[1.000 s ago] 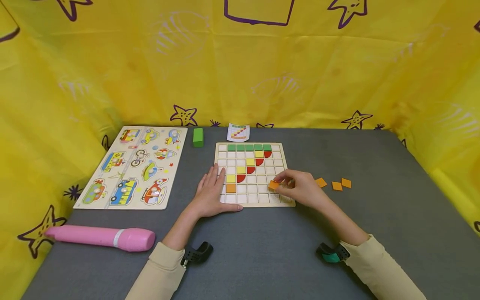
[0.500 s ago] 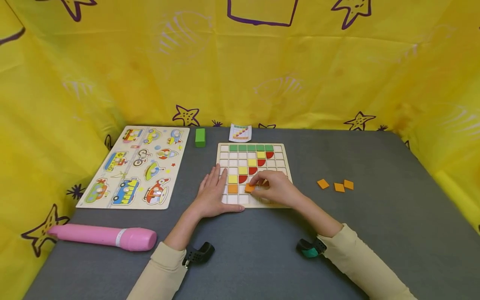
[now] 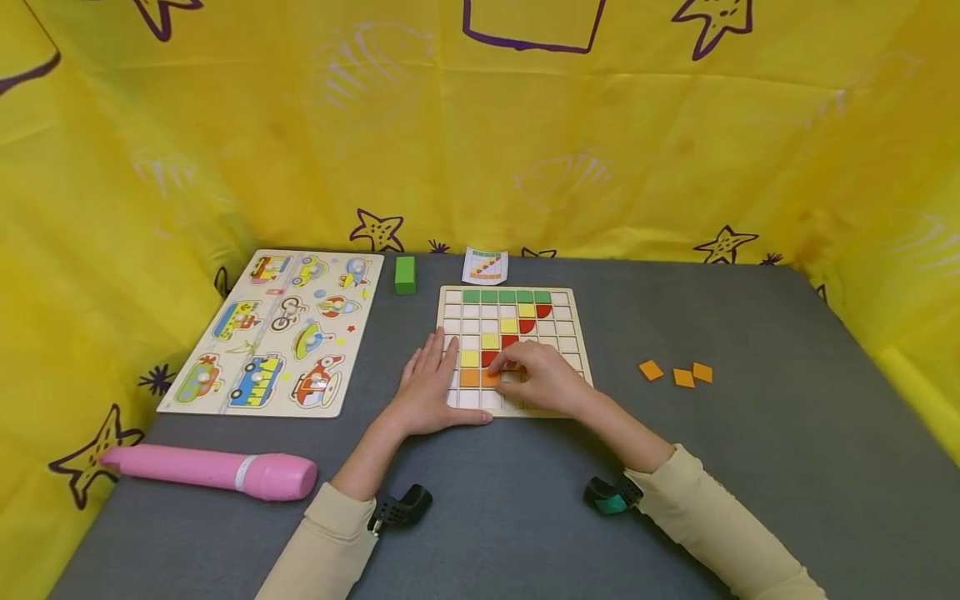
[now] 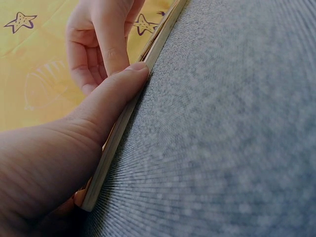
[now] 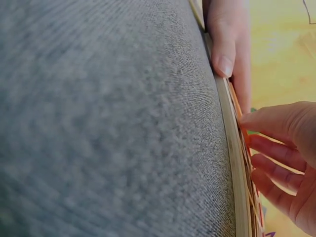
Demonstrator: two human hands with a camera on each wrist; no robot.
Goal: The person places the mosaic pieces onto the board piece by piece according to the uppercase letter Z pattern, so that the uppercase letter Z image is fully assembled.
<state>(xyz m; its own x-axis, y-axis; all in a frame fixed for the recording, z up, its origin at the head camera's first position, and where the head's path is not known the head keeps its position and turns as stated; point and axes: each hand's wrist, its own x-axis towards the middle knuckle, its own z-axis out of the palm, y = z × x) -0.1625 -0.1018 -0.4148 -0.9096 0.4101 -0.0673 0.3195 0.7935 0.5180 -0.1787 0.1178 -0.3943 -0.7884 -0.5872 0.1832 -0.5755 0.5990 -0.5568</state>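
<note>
A wooden grid board (image 3: 567, 343) lies on the grey table, with green squares across the far row and a diagonal of yellow squares and red quarter-round tiles. My left hand (image 3: 427, 392) rests spread over the board's left side. Its thumb (image 4: 118, 89) lies along the front edge in the left wrist view. My right hand (image 3: 546, 379) pinches an orange square tile (image 3: 490, 380) at a cell just right of another orange tile (image 3: 468, 378). In the right wrist view, the thumb (image 5: 261, 120) and fingertips meet the tile low over the board.
Three loose orange tiles (image 3: 683, 378) lie right of the board. Behind it stands a small pattern card (image 3: 485, 266), beside a green block (image 3: 405, 276). A vehicle puzzle board (image 3: 281, 350) and a pink microphone-shaped object (image 3: 210, 471) occupy the left. Yellow cloth (image 3: 480, 142) surrounds the table.
My right hand has carried the orange tile leftward across the board and lowered it beside the first orange tile. The left hand has stayed on the board.
</note>
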